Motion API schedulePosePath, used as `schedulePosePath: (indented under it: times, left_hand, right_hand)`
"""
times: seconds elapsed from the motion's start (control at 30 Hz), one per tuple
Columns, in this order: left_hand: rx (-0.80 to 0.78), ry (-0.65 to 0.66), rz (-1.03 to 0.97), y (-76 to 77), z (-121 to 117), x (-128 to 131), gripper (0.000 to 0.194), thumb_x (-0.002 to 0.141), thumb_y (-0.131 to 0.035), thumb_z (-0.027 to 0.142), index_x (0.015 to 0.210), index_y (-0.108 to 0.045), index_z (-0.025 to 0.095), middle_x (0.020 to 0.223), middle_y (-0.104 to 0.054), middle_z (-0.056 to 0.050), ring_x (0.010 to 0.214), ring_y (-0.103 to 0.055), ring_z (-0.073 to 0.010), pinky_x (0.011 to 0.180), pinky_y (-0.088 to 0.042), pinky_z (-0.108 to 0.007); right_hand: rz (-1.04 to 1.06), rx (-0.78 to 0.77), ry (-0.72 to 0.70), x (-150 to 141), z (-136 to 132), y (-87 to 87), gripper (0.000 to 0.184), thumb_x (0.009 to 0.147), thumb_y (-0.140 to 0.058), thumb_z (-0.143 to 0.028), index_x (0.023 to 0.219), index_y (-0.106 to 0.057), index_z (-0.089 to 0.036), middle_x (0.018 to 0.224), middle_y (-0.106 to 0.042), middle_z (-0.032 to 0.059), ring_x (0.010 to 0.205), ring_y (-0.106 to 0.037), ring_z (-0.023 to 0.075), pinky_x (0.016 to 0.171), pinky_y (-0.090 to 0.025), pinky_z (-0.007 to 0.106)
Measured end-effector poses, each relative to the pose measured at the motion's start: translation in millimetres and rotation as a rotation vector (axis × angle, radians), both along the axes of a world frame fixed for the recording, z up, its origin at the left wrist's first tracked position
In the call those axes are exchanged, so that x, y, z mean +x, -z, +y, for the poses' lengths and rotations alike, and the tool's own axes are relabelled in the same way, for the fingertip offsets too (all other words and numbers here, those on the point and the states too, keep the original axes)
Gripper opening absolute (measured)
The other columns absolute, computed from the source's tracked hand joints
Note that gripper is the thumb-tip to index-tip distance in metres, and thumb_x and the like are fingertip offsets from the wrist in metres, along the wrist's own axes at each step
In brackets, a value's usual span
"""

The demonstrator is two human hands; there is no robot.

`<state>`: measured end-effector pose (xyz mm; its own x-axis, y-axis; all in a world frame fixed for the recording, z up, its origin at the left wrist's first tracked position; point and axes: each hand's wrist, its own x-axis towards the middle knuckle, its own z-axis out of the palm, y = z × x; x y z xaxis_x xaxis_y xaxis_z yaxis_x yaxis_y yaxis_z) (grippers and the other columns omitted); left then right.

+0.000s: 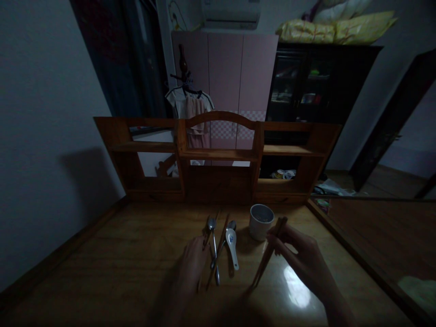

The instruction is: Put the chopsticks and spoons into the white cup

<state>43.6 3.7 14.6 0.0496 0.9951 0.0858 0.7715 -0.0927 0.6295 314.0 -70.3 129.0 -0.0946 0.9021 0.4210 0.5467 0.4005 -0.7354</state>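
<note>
The person's right hand (pixel 301 252) stood at the right side, its fingers (pixel 289 232) pinching the upper part of a pair of chopsticks (pixel 266 260), which slanted down to the left, in front of the metal cup (pixel 260 223). The left hand (pixel 195 258) stretched forward low above the table (pixel 136 254), its back visible, just beside the long metal spoon (pixel 214 243); whether its fingers were pressed together or pinching something could not be told.

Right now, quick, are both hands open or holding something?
Left hand: beside a metal spoon; can't tell if it's open or gripping anything.
Right hand: closed, holding chopsticks.
</note>
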Motion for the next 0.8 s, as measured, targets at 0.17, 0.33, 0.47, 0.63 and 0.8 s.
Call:
schedulePosePath:
  times: [0.17, 0.33, 0.47, 0.63, 0.8]
  left_hand:
    - [0.088, -0.075, -0.056, -4.1, 11.0, -1.3, 0.021, 0.087, -0.044, 0.021, 0.089, -0.064, 0.014, 0.091, -0.066, -0.010, 0.092, -0.061, -0.0224, 0.083, -0.042, -0.030]
    - [0.084, -0.017, -0.305, -27.8, 5.2, 18.9, 0.028, 0.091, -0.044, 0.036, 0.098, -0.063, 0.017, 0.094, -0.070, -0.007, 0.080, -0.067, -0.0181, 0.070, -0.049, -0.025]
    - [0.043, 0.131, -0.662, -32.6, -33.0, 55.8, 0.025, 0.084, -0.061, 0.042, 0.091, -0.068, 0.020, 0.089, -0.073, -0.003, 0.081, -0.068, -0.0182, 0.071, -0.051, -0.024]
    - [-0.130, 0.177, -0.912, -15.1, -70.7, 95.8, 0.022, 0.080, -0.066, 0.040, 0.084, -0.071, 0.020, 0.089, -0.075, -0.004, 0.084, -0.069, -0.0204, 0.069, -0.053, -0.022]
    - [-0.156, 0.211, -0.864, -1.3, -76.4, 109.8, 0.021, 0.085, -0.058, 0.039, 0.089, -0.069, 0.021, 0.086, -0.074, -0.003, 0.081, -0.069, -0.0196, 0.066, -0.052, -0.022]
  right_hand:
    - [0.015, -0.006, -0.004, -0.6, -1.1, -1.1, 0.016, 0.093, -0.055, -0.034, 0.090, -0.061, -0.019, 0.077, -0.062, 0.0018, 0.070, -0.061, 0.0165, 0.060, -0.047, 0.023]
    - [0.035, 0.005, -0.016, -1.8, 0.2, -1.3, 0.013, 0.093, -0.056, -0.032, 0.091, -0.061, -0.020, 0.077, -0.063, 0.0012, 0.070, -0.061, 0.0156, 0.061, -0.048, 0.023]
    - [0.042, 0.017, -0.019, -3.9, 3.3, -0.6, 0.010, 0.092, -0.058, -0.029, 0.090, -0.061, -0.019, 0.077, -0.063, 0.0013, 0.069, -0.061, 0.0154, 0.062, -0.048, 0.024]
    - [0.069, 0.042, -0.036, -2.9, 3.4, 1.2, 0.008, 0.092, -0.056, -0.024, 0.095, -0.061, -0.019, 0.082, -0.064, 0.0022, 0.067, -0.062, 0.0147, 0.062, -0.049, 0.024]
    - [0.038, 0.028, -0.016, 4.2, -3.7, -3.2, 0.009, 0.093, -0.056, -0.027, 0.091, -0.060, -0.019, 0.081, -0.063, 0.0025, 0.067, -0.062, 0.0157, 0.060, -0.049, 0.025]
